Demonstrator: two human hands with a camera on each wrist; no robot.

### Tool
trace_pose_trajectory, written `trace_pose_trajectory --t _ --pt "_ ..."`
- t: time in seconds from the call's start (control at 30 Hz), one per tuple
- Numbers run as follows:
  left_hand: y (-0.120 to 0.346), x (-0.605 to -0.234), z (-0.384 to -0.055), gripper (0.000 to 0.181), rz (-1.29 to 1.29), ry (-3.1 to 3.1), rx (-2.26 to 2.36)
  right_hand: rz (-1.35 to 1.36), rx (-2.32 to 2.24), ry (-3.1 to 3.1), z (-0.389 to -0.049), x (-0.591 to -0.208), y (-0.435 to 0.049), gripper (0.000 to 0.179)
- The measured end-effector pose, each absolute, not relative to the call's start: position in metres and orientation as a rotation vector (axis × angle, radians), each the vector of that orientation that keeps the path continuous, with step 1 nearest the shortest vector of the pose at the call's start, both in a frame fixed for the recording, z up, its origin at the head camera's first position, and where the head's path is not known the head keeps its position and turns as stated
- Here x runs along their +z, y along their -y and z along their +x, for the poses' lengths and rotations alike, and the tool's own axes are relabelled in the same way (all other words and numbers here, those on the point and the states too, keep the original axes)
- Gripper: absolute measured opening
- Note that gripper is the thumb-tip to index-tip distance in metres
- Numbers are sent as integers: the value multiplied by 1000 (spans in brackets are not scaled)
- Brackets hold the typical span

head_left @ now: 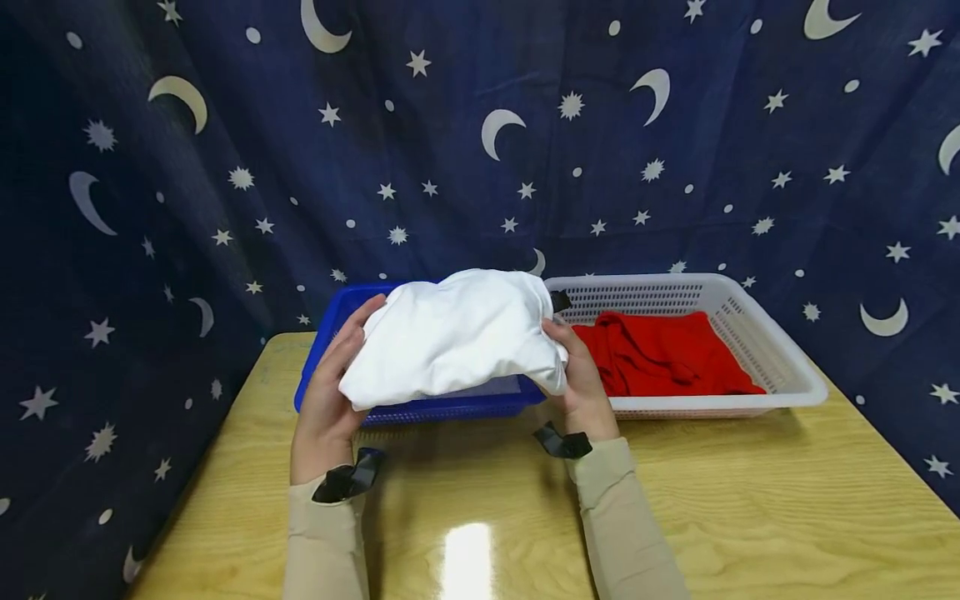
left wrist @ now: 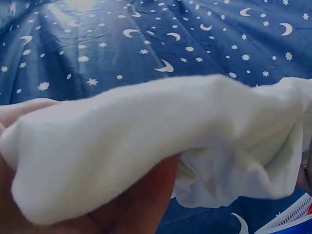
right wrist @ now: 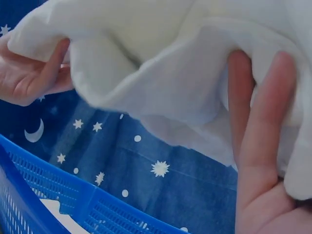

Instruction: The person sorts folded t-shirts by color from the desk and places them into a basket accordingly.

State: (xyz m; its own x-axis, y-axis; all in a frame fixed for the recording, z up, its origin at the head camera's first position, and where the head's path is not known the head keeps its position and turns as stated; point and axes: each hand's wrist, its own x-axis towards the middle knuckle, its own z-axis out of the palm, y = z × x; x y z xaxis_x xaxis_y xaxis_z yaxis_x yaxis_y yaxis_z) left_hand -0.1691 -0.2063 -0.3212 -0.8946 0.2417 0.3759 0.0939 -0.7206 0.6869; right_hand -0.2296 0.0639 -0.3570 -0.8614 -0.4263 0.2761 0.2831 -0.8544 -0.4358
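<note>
A folded white cloth [head_left: 457, 337] is held up between both hands, in front of and over the blue basket [head_left: 450, 408]. My left hand [head_left: 330, 396] grips its left end, and in the left wrist view the thumb lies under the white fabric [left wrist: 126, 141]. At the other end my right hand [head_left: 581, 379] holds the cloth's edge, with fingers [right wrist: 265, 126] pressed against the fabric in the right wrist view. The cloth's underside sags in loose folds between the hands. Much of the blue basket is hidden behind the cloth.
To the right stands a white basket [head_left: 795, 387] with red cloth [head_left: 667, 354] lying in it. Something white [right wrist: 63, 217] lies inside the blue basket. Both baskets rest on a wooden table [head_left: 750, 500], with a dark blue star-and-moon curtain [head_left: 450, 167] behind.
</note>
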Motion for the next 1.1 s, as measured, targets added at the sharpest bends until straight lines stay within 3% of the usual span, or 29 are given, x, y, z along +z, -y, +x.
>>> trace_pose_trajectory --t 0.17,0.33,0.5,0.63,0.87,1.1 --pt "214 -331 -173 47 667 -1166 2769 -523 -2615 -400 -233 -359 -61 28" --pt "221 -337 -180 51 645 -1334 2738 -636 -2561 -322 -244 -367 -60 39" --pt "228 -342 -187 53 570 -1531 2765 -602 -2571 -331 -250 -373 -57 40" --pt "233 -346 -192 52 477 -1662 2784 -552 -2621 -649 -251 -375 -53 32" --pt "241 -355 -200 48 242 -2020 2681 -559 -2631 -1197 -255 -376 -41 62" --pt "240 -358 -206 48 -98 -2509 2318 -453 -2402 -1966 -256 -377 -31 60"
